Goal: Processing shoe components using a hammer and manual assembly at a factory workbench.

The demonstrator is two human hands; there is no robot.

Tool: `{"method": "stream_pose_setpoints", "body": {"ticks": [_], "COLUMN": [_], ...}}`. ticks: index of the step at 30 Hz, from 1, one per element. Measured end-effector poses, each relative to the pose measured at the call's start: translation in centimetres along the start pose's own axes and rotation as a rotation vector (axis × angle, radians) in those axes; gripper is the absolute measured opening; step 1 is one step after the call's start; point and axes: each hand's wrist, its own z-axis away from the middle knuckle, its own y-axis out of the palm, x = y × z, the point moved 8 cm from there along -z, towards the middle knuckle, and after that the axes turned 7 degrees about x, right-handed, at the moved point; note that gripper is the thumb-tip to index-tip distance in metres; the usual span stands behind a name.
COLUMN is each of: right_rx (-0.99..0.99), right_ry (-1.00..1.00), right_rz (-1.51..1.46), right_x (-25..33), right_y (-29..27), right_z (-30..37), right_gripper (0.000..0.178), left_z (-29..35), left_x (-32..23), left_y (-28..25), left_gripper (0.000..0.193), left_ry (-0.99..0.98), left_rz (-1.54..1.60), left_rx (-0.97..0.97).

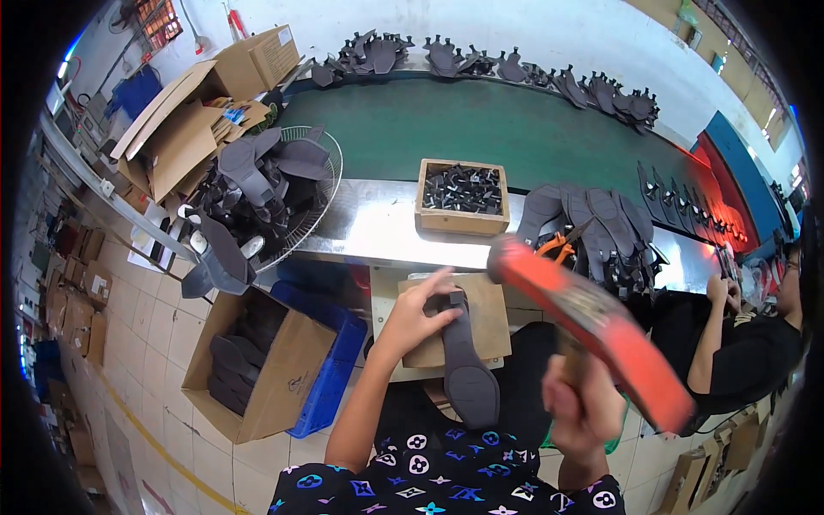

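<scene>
A dark grey shoe sole [471,378] lies lengthwise over a wooden block [491,313], its wide end hanging off the near edge toward my lap. My left hand [415,316] holds the sole's narrow far end, thumb and forefinger on either side of a small dark piece [456,299]. Whether that piece is fastened cannot be made out. Raised at the right, my right hand [585,410] grips a hammer [592,330] by its handle. The hammer's red head is blurred and well apart from the sole.
Beyond the block, a wooden box [463,225] of small black clips stands on a metal ledge beside piled soles [592,215] and orange-handled pliers [558,247]. A wire basket [330,184] of soles and a carton [287,369] are at left. A co-worker [725,343] sits at right.
</scene>
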Motion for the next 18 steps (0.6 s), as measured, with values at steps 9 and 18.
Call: {"method": "stream_pose_setpoints", "body": {"ticks": [9, 18], "right_rx": [0.109, 0.142], "right_ry": [-0.06, -0.01], "right_rz": [0.167, 0.152], "right_x": [-2.1, -3.8], "right_y": [1.7, 3.5], "right_z": [-1.5, -2.1], "right_gripper": [0.045, 0.045], "left_z": [1.1, 1.9], "left_x": [1.8, 1.2], "left_y": [1.0, 1.2], "left_gripper": [0.111, 0.048], "left_ry": [-0.1, 0.013], "left_rz": [-0.4, -0.572], "left_rx": [0.105, 0.054]}}
